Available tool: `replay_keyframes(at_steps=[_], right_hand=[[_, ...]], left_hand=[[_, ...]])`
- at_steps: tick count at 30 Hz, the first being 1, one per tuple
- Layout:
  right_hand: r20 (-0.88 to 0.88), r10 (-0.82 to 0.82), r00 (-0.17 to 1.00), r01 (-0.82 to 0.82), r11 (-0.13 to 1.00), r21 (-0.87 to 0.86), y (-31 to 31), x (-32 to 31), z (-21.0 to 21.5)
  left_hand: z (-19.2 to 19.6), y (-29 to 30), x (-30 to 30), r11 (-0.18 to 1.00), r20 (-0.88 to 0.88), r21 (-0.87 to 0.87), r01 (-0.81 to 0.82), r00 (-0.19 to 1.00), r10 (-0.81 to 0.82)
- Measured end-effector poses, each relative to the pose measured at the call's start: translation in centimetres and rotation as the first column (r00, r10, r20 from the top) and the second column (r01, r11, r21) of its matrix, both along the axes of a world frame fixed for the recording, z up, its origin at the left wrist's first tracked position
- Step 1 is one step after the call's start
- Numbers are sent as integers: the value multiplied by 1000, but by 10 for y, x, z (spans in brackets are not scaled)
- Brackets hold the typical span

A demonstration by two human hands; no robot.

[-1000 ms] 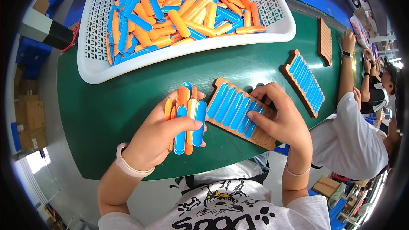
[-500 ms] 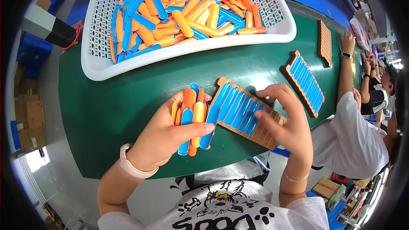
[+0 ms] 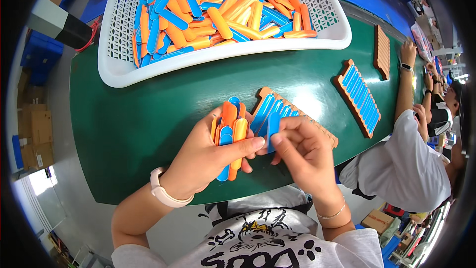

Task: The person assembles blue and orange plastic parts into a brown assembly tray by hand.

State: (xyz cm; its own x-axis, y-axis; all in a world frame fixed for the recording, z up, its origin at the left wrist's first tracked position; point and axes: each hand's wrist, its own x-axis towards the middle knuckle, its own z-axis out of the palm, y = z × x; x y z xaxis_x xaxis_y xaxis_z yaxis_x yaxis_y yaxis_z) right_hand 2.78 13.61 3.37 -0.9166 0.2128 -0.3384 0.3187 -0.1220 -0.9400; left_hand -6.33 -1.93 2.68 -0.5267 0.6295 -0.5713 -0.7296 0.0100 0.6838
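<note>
My left hand [image 3: 191, 156] is closed around a bundle of rounded-end strips [image 3: 240, 129], some blue, some orange. Between thumb and fingers of my right hand [image 3: 307, 156] is a single blue strip [image 3: 273, 126], held upright just right of the bundle. Behind that hand lies a brown grooved tray [image 3: 265, 91], set at a slant on the green table. Blue strips [image 3: 264, 109] lie side by side in the grooves at its left part; my right hand hides much of the rest.
A white perforated basket [image 3: 223, 53] heaped with orange and blue strips stands at the back. To the right lie a brown tray filled with blue strips [image 3: 361, 94] and another brown tray [image 3: 382, 52]. A co-worker's arm [image 3: 405, 82] rests along the right side of the green table [image 3: 148, 119].
My right hand has moved left from above the tray to the bundle and pinched a blue strip, which was under my left thumb before. The view has shifted slightly.
</note>
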Motion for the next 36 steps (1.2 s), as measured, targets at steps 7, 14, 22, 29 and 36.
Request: replay_keyframes(at_steps=[7, 14, 22, 29, 36], right_hand=[[-25, -81, 996, 84, 964, 254, 68, 14, 1], [276, 15, 961, -170, 819, 547, 107, 24, 2], [171, 155, 973, -230, 691, 685, 86, 13, 2], [163, 183, 969, -244, 667, 704, 81, 11, 4], [-194, 172, 966, -40, 838, 544, 30, 2, 0]], left_hand=[[-4, -4, -12, 995, 123, 55, -78, 990, 70], [-4, -8, -15, 985, 161, 172, 26, 985, -54], [-1, -5, -15, 992, 55, -8, 125, 991, -125], [-8, -4, -13, 995, 64, 68, 76, 995, -81], [9, -3, -8, 990, 20, 28, 138, 990, -138]])
